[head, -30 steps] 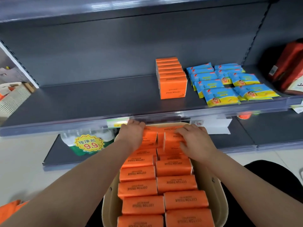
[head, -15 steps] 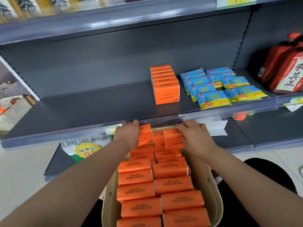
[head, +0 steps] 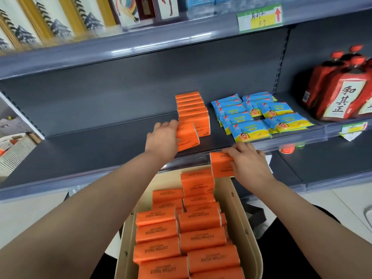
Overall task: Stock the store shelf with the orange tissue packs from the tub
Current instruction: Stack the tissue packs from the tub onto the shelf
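Left hand [head: 163, 138] grips orange packs [head: 188, 135]; right hand [head: 249, 165] grips one pack [head: 221, 165]
Left's count unclear, over the shelf [head: 100, 146]; tub [head: 246, 224] below the right hand, near end cut off.

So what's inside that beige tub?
Orange tissue packs, lying flat in two rows, some stacked. The tub bottom and any packs underneath are covered by them.

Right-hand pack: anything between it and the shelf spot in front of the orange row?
Yes. The left hand and its own tissue pack sit right in front of the orange row. The right hand holds the second pack at the shelf's front rail; bare shelf lies left.
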Demonstrator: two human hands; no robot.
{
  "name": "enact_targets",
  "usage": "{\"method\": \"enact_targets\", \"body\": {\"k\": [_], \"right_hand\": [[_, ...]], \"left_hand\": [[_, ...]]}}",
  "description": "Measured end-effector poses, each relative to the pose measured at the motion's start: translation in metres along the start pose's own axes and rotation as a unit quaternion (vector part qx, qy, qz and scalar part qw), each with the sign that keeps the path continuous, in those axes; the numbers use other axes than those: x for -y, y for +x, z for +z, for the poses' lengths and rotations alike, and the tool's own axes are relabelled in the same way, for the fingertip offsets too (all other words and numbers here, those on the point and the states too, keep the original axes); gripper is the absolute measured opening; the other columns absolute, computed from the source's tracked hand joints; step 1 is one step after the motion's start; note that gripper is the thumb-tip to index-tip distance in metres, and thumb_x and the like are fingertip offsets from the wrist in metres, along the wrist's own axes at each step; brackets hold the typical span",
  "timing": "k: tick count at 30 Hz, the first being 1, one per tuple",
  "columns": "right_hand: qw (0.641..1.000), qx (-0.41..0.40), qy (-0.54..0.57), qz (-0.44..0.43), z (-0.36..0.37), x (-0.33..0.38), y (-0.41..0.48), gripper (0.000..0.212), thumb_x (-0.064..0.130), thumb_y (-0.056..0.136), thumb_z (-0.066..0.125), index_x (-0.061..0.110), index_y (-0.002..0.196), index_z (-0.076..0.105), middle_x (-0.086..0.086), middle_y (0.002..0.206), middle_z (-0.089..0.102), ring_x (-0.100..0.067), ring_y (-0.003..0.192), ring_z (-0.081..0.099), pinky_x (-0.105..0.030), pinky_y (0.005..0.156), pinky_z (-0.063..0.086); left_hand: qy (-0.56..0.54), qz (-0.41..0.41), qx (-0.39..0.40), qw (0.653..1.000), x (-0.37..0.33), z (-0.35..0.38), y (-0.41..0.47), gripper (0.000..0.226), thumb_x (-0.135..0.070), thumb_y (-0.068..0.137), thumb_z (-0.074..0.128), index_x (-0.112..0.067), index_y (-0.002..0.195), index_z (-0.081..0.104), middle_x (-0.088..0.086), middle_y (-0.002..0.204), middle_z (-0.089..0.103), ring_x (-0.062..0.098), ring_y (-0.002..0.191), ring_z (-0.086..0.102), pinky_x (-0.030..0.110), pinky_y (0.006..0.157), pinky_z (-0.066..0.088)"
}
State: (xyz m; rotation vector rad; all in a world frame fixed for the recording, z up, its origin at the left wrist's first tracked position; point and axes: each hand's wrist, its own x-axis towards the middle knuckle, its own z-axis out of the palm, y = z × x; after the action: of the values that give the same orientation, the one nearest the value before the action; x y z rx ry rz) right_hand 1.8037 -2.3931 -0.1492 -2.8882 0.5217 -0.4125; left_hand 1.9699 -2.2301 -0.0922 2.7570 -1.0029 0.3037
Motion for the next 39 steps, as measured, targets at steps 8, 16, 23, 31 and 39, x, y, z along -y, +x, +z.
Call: {"method": "enact_targets", "body": {"k": [8, 16, 23, 31, 39], "right_hand": [[1.000, -0.001, 0.022, -0.023, 0.022, -0.016, 0.011, 0.050, 0.014, 0.087, 0.058, 0.027, 0.134, 0.050, -0.001, 0.128, 0.050, -0.024, 0.121, 0.042, -0.045, 0.096, 0.036], [0.993, -0.099, 0.061, -0.030, 0.043, -0.028, 0.016, 0.043, 0.011, 0.080, 0.065, 0.024, 0.121, 0.060, -0.001, 0.112, 0.059, -0.025, 0.104, 0.054, -0.047, 0.085, 0.043], [0.992, -0.107, 0.055, -0.047, 0.047, -0.032, 0.019, 0.050, 0.013, 0.075, 0.073, 0.024, 0.122, 0.059, 0.000, 0.112, 0.059, -0.023, 0.104, 0.056, -0.046, 0.085, 0.045], [0.986, -0.132, 0.074, -0.068, 0.032, -0.018, 0.045, 0.050, 0.007, 0.075, 0.072, 0.022, 0.122, 0.061, -0.001, 0.111, 0.059, -0.027, 0.103, 0.054, -0.045, 0.083, 0.041], [0.988, -0.101, 0.068, -0.091, 0.017, 0.031, 0.114, 0.047, 0.012, 0.086, 0.061, 0.026, 0.130, 0.055, -0.003, 0.125, 0.053, -0.027, 0.118, 0.043, -0.045, 0.092, 0.034]], "left_hand": [[0.033, 0.005, 0.034, 0.999, -0.018, 0.029, 0.031, 0.040, -0.017, 0.091, 0.057, -0.016, 0.129, 0.045, 0.005, 0.117, 0.058, 0.025, 0.114, 0.044, 0.041, 0.083, 0.043], [0.035, 0.038, 0.043, 0.998, -0.031, 0.055, 0.062, 0.041, -0.024, 0.091, 0.058, -0.018, 0.130, 0.046, 0.006, 0.125, 0.053, 0.026, 0.119, 0.040, 0.042, 0.088, 0.045], [0.056, 0.029, 0.007, 0.998, -0.030, 0.061, 0.088, 0.043, -0.029, 0.089, 0.062, -0.021, 0.129, 0.050, 0.007, 0.124, 0.048, 0.027, 0.118, 0.040, 0.043, 0.088, 0.045], [-0.019, 0.020, -0.039, 0.999, -0.012, 0.047, 0.073, 0.055, -0.034, 0.086, 0.066, -0.013, 0.132, 0.044, 0.007, 0.130, 0.043, 0.025, 0.119, 0.039, 0.045, 0.092, 0.046], [-0.044, 0.002, -0.067, 0.997, 0.034, 0.020, 0.041, 0.043, -0.019, 0.092, 0.057, -0.010, 0.132, 0.044, 0.007, 0.133, 0.042, 0.026, 0.123, 0.037, 0.045, 0.093, 0.045]]}}
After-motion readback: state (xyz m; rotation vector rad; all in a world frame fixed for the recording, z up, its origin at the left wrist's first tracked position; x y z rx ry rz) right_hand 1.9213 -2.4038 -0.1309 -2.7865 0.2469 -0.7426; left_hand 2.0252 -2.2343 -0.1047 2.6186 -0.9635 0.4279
